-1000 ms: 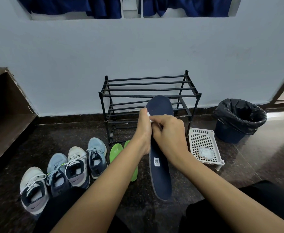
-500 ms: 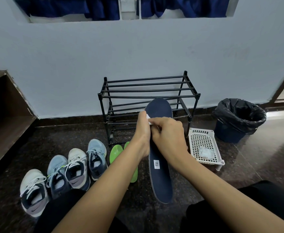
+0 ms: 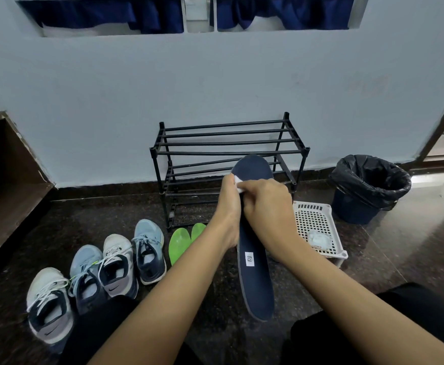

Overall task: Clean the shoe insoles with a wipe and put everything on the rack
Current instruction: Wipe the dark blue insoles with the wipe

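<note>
I hold a long navy insole [image 3: 255, 280] upright in front of me, toe end up, with a small white label on its lower half. My left hand [image 3: 228, 210] grips its left edge near the middle. My right hand [image 3: 267, 206] presses a white wipe [image 3: 237, 182] against the upper part of the insole, and only a corner of the wipe shows between my hands. Two green insoles [image 3: 180, 242] lie on the floor in front of the black rack [image 3: 228, 143], whose bars hold nothing.
Several sneakers [image 3: 115, 264] stand in a row on the dark floor at the left. A white perforated basket [image 3: 318, 219] with a wipe packet [image 3: 319, 239] sits right of the rack. A bin lined with a black bag [image 3: 368, 188] stands further right. A wooden shelf [image 3: 5, 180] is at far left.
The insole and both hands sit slightly lower against the rack than a second ago. My right hand with the wipe has barely shifted on the insole's upper part.
</note>
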`<state>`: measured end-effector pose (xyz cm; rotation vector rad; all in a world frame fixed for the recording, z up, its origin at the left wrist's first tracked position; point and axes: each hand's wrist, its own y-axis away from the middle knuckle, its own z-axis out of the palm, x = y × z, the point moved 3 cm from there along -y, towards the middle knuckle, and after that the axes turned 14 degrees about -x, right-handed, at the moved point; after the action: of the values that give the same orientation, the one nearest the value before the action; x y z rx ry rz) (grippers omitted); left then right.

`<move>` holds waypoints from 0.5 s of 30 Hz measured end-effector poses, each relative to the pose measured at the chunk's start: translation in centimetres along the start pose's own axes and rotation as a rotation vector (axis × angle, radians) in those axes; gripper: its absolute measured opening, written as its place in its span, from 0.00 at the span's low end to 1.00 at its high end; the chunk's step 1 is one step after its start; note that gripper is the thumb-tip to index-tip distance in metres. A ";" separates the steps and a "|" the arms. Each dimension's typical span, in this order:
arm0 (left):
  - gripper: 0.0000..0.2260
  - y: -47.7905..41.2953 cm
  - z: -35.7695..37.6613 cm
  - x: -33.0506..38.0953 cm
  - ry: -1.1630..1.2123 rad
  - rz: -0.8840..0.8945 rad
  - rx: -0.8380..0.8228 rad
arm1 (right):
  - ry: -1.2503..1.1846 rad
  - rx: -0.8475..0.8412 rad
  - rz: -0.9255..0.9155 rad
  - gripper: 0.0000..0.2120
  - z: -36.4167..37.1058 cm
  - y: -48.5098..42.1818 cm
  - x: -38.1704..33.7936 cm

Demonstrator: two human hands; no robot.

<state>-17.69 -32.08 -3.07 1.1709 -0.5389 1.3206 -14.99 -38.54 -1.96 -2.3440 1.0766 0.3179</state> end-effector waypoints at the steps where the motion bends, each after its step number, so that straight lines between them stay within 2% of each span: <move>1: 0.26 -0.1 -0.2 0.2 0.010 0.018 0.013 | 0.000 -0.015 -0.012 0.13 0.2 0.2 -0.2; 7: 0.26 -0.1 -0.2 0.1 -0.010 0.003 0.000 | 0.029 -0.044 -0.033 0.13 0.3 0.2 0.3; 9: 0.22 0.3 0.1 -0.2 -0.008 -0.022 -0.023 | 0.019 -0.018 -0.007 0.12 -0.1 -0.3 0.9; 15: 0.24 0.7 0.7 -0.6 0.043 -0.044 -0.082 | -0.027 -0.028 0.089 0.13 -0.8 -1.2 2.1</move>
<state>-18.30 -33.09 -3.10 1.0788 -0.5283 1.2724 -12.72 -39.72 -1.73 -2.3139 1.1735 0.3990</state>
